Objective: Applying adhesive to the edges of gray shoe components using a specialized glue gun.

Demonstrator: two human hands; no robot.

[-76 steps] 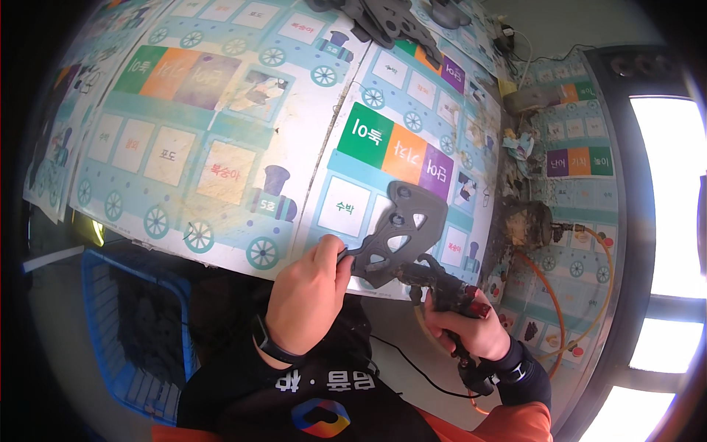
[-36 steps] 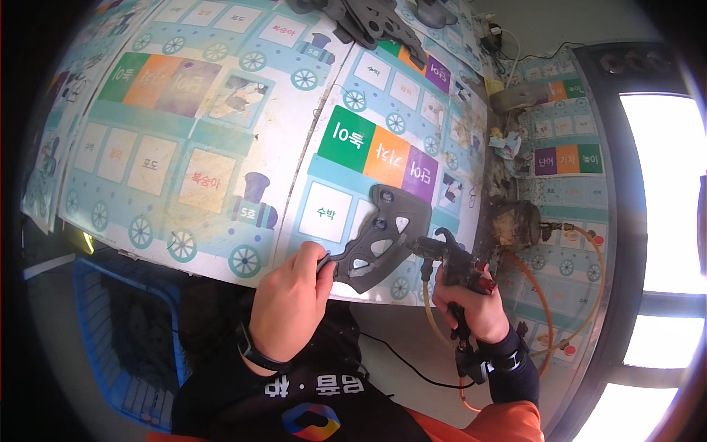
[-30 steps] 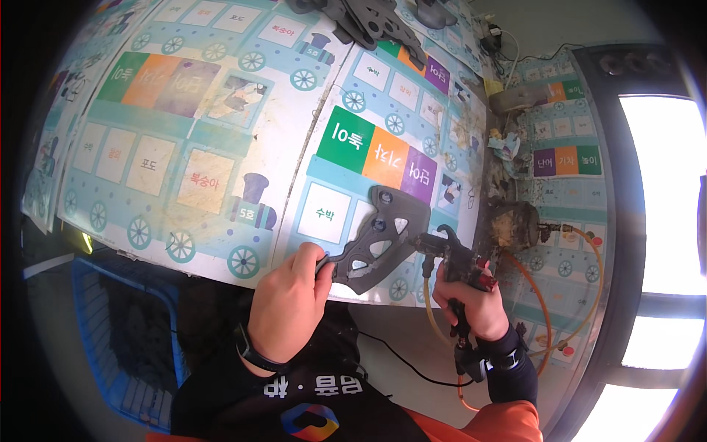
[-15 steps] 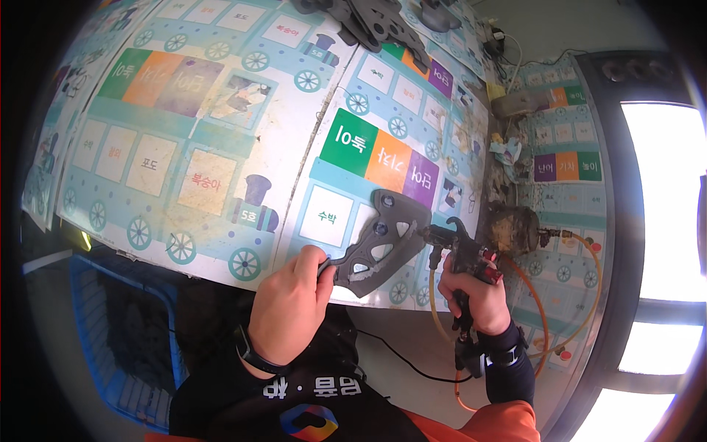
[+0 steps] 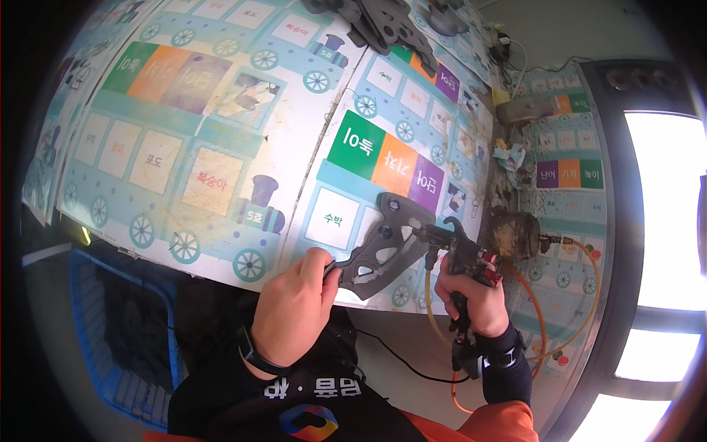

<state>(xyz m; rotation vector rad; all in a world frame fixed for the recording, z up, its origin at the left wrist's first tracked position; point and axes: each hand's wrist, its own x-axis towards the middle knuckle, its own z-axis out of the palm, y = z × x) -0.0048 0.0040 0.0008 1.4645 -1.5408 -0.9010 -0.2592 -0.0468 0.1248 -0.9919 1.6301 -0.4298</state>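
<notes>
My left hand [image 5: 294, 306] pinches the near end of a flat, dark grey part [image 5: 414, 214] with several cutouts. The part reaches away to the right, over the near edge of the covered table. A black spray gun [image 5: 464, 254] is gripped in my right hand [image 5: 477, 300], fingers wrapped round its handle. Its nozzle points left and lies close to the part's right edge; from this view I cannot tell whether they touch. Whether the trigger is pressed is unclear, and no spray shows.
More dark grey parts [image 5: 387, 29] lie at the table's far side. Orange air hoses [image 5: 541, 324] hang by the gun, near a grimy round fixture [image 5: 515, 234]. A blue basket [image 5: 121, 346] stands below at left. Printed sheets cover the table [image 5: 294, 140].
The whole view has shifted slightly, with the table now a little further right. The gun's nozzle sits slightly further left over the part's edge. Both grips are unchanged.
</notes>
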